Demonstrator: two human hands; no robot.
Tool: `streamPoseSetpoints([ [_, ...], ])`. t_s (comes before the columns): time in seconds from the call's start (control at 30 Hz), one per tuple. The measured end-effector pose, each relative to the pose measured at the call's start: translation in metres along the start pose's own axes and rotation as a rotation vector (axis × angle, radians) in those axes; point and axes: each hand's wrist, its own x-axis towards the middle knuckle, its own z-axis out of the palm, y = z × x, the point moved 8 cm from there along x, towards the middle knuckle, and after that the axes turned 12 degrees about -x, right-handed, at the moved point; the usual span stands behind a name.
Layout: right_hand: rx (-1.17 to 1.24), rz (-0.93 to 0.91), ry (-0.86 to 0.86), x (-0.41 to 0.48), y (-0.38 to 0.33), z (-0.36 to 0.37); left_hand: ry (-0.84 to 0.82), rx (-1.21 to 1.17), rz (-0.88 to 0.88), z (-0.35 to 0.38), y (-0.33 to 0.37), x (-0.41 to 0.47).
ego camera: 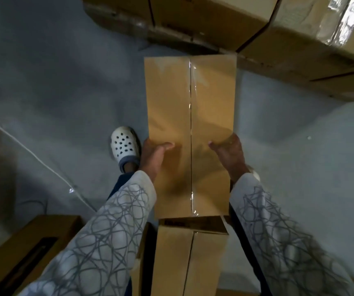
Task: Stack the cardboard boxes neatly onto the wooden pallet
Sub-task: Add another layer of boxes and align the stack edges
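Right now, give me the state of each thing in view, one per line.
Long tan cardboard box: taped shut, held by both hands.
Left hand: grips its left edge.
Right hand: grips its right edge.
Second tan cardboard box, nearer: closed, unheld.
Stacked cardboard boxes ahead: closed.

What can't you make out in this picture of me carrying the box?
Head view:
- Fingers of the left hand and right hand: hidden behind the carried box; only thumbs show.
- The pallet: cannot be told; blurred stacked boxes fill the top edge.
- Lower box: cut off by the bottom edge.
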Motion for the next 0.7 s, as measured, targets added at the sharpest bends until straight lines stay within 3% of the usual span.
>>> streamPoseSetpoints([
  [0.1,0.036,0.009,-0.001,-0.026,-0.004,-0.008,0.062,-0.066,0.047,-0.006,-0.004,-0.032],
  [0.2,0.054,-0.012,0.004,-0.075,-0.007,-0.027,0.078,-0.142,-0.022,-0.025,-0.018,-0.077],
  [0.37,0.181,-0.111,0.09,-0.195,-0.025,-0.094,0.054,-0.248,0.126,-0.061,-0.022,-0.193],
  [0.53,0.27,-0.163,0.107,-0.303,-0.062,-0.182,0.016,-0.287,0.293,-0.072,0.037,-0.344],
  [0.7,0.314,-0.134,0.21,-0.372,-0.096,-0.256,0.023,-0.219,0.393,-0.069,0.094,-0.424],
])
